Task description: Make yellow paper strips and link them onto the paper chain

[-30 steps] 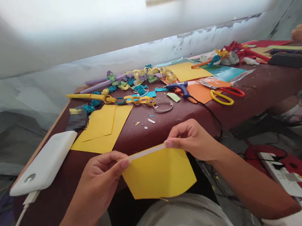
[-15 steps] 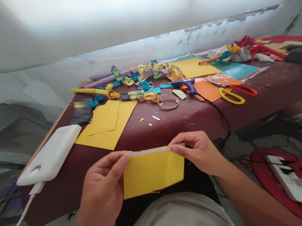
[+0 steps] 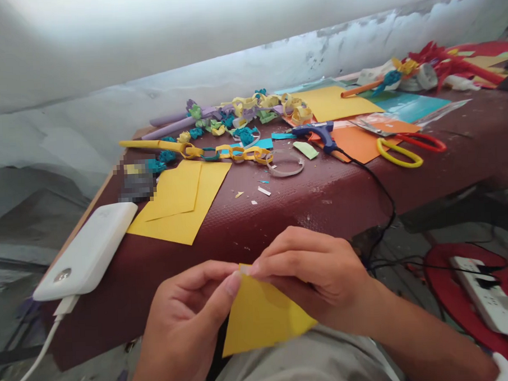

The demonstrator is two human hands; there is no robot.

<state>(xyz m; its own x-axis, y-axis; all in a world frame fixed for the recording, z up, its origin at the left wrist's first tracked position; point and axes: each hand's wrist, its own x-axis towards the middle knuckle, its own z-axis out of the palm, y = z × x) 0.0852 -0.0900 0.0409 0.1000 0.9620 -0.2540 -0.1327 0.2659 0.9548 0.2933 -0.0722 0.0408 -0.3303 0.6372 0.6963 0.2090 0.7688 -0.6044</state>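
A sheet of yellow paper (image 3: pixel 262 316) hangs between my two hands above my lap, at the table's front edge. My left hand (image 3: pixel 187 311) pinches its top left corner between thumb and forefinger. Close beside it, the fingertips of my right hand (image 3: pixel 316 272) are pressed together on the same top edge. A small bit of a whitish strip shows along that edge between the fingertips; the rest is hidden by my right hand. The lower part of the paper hangs loose.
On the dark red table (image 3: pixel 222 237) lie yellow sheets (image 3: pixel 176 202), a white power bank (image 3: pixel 88 251), a paper chain (image 3: pixel 235 153), a glue gun (image 3: pixel 319 132), scissors (image 3: pixel 407 144) and orange paper (image 3: pixel 361 143). A power strip (image 3: pixel 490 298) sits at lower right.
My right hand has slid left along the paper's top edge, close to my left hand, covering most of the whitish strip. The paper now hangs at a slant. The view has shifted slightly.
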